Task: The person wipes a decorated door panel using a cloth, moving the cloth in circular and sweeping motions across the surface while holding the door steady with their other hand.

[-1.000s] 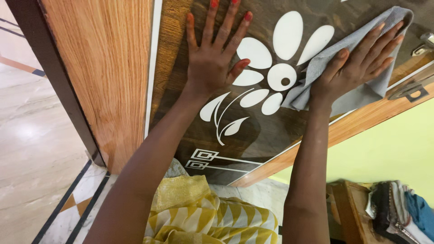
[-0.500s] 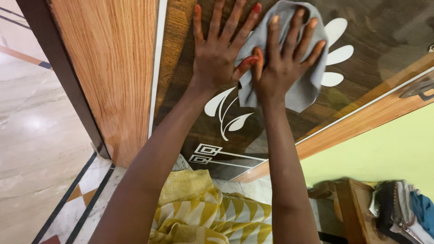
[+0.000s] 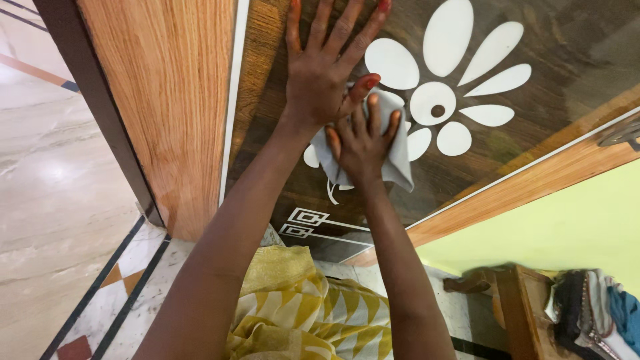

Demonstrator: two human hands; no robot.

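Two hands in view, both against the door [image 3: 533, 40]. Left hand [image 3: 327, 73]: flat on the dark panel, fingers spread wide, holding nothing. Right hand [image 3: 363, 143]: palm down, fingers slightly apart, pressing one grey cloth [image 3: 400, 160] onto the panel just below the left hand; the left thumb touches the cloth's top edge.

One white flower inlay [image 3: 440, 87] on the panel: seven petals visible around a round centre, the lower-left petal part-covered by the cloth. Its stem and leaves lie mostly under the cloth. One white geometric line motif [image 3: 303, 223] sits below.

One wooden piece of furniture [image 3: 520, 300], lower right, carries a stack of folded fabrics [image 3: 593, 307]; their count cannot be told.
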